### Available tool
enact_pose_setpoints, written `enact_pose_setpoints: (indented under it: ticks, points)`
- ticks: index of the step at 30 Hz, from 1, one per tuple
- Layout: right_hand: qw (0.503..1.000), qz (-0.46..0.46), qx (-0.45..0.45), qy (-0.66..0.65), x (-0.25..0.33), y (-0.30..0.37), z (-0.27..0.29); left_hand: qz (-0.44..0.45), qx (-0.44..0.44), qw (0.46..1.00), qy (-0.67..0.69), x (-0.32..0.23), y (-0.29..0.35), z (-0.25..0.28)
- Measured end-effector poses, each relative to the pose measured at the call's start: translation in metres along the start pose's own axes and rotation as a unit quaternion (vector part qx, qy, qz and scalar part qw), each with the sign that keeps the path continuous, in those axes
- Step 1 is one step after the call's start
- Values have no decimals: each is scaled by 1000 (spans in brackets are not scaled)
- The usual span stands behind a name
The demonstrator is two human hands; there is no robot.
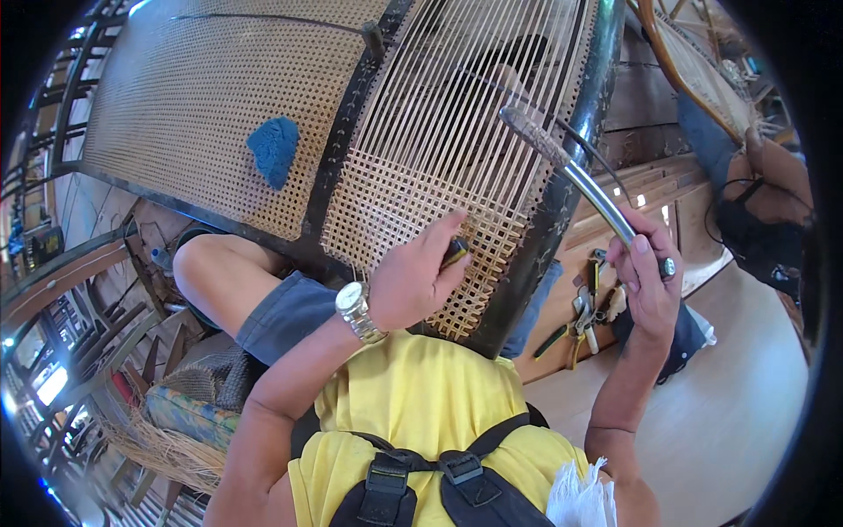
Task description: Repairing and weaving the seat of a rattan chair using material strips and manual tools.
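My left hand (413, 274), with a wristwatch (353, 303) on its wrist, is closed around a small tool with a black and yellow handle (455, 253). It rests over the woven part of a cane panel (386, 189), its index finger on the weave; the tool's tip is hard to make out. Off to the right, my right hand (648, 279) grips the lower end of a silver metal bar (599, 195), tilted up to the left, with a rough, worn stretch near its far end. Beyond the weave, parallel cane strands (465, 97) stretch away without cross strands.
A dark frame (562, 211) borders the panel. Left of its divider, a blue cloth (274, 151) lies on finished cane, and a dark peg (373, 39) stands farther up. Pliers (581, 307) lie at right, near another person (755, 202). Loose cane strips (167, 448) are lower left.
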State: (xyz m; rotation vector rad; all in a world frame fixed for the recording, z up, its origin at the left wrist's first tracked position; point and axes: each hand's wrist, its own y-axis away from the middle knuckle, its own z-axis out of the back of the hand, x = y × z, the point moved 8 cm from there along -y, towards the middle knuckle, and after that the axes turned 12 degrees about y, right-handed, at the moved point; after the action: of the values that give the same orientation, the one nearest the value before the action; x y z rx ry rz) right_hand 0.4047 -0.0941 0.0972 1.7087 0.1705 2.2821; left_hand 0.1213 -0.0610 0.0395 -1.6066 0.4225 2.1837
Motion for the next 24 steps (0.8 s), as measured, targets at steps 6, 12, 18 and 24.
enact_pose_setpoints:
  ticks: [6, 12, 18, 24]
  points:
    - [1000, -1, 1, -21, -11, 0, -2, 93, -176, 976, -88, 76, -33, 79]
    - [999, -22, -21, -33, -38, 1, -10, 15, -156, 984, -85, 92, -47, 76]
    - [998, -27, 14, -55, -45, 2, -21, 16, -114, 986, -123, 98, -56, 74]
    - [998, -19, 1, -60, -53, 6, -12, 159, -274, 926, 208, 120, -46, 113]
